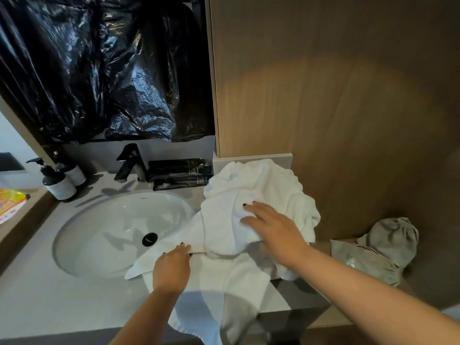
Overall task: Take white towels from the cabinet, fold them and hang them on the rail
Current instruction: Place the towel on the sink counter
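A heap of white towels (268,188) lies on the grey counter (49,300) to the right of the sink. One white towel (219,290) spreads flat toward me and hangs over the front edge, with a corner reaching over the basin. My left hand (171,267) curls its fingers round a fold edge of this flat towel. My right hand (271,227) lies with straight, spread fingers pressing on top of the bunched towels. No rail or cabinet interior is in view.
A white oval sink (99,235) with a black drain and a black tap (129,163) sits left of the towels. Two pump bottles (59,180) stand at the far left, black tubes (179,173) behind the sink. A grey cloth bag (383,247) lies on the right shelf beside a wood panel (336,95).
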Available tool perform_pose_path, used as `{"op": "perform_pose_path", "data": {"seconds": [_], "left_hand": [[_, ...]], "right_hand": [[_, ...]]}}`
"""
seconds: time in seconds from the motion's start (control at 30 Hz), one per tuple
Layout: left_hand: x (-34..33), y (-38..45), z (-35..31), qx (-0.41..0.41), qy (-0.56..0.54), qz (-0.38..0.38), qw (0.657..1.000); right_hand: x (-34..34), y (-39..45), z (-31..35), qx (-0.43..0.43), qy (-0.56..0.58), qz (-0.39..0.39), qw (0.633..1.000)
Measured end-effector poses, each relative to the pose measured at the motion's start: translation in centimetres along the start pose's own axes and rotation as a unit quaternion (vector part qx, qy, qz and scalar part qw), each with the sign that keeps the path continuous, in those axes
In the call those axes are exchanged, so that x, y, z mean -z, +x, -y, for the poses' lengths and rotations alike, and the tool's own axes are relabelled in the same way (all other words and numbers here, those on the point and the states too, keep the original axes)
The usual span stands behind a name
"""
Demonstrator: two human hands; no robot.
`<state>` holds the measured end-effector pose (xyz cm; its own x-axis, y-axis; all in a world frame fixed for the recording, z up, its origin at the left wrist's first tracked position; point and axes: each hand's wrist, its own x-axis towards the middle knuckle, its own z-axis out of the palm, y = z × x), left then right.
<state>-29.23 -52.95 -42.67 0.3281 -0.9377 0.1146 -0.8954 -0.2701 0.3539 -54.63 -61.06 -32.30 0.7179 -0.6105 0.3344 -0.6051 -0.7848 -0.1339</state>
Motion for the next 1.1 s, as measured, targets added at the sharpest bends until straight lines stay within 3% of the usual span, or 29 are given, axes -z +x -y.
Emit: {"op": "perform_pose_path", "data": {"seconds": [0.13, 0.23, 0.33, 0.43, 0.5, 0.63, 0.77, 1.0, 1.1], "left_hand": [[2.4, -0.2, -1.6, 0.103, -0.086, -0.04, 0.99], [5.6, -0.9, -3.3, 0.14, -0.209, -0.126, 0.96], [9.1, -1.9, -5.8, 0.091, -0.264, -0.207, 0.938], [12.3, -2.9, -8.9, 0.052, -0.289, -0.239, 0.926], [14.0, -3.7, -10.8, 0.042, -0.308, -0.242, 0.919], [16.3, -5.5, -13.1, -0.003, -0.323, -0.258, 0.911], [17.7, -6.7, -13.5, -0.035, -0.309, -0.27, 0.911], [19.2, -7.7, -12.4, -0.048, -0.335, -0.249, 0.908], [20.4, -7.8, -11.8, -0.055, -0.333, -0.225, 0.914]], "right_hand": [[4.3, -0.1, -1.2, -0.122, 0.092, -0.084, 0.985], [7.4, -0.3, -2.0, -0.227, 0.159, -0.067, 0.958], [9.1, -0.5, -2.3, -0.286, 0.168, 0.071, 0.941], [9.8, -0.7, -0.4, -0.234, 0.134, 0.219, 0.938], [10.0, -0.6, 2.1, -0.191, 0.155, 0.238, 0.939], [9.0, -0.3, 8.0, -0.087, 0.207, 0.138, 0.965], [7.4, -0.1, 10.0, -0.097, 0.252, 0.003, 0.963], [8.4, -0.1, 8.4, -0.059, 0.163, -0.009, 0.985], [9.9, -0.2, 7.6, -0.102, 0.169, -0.058, 0.979]]}}
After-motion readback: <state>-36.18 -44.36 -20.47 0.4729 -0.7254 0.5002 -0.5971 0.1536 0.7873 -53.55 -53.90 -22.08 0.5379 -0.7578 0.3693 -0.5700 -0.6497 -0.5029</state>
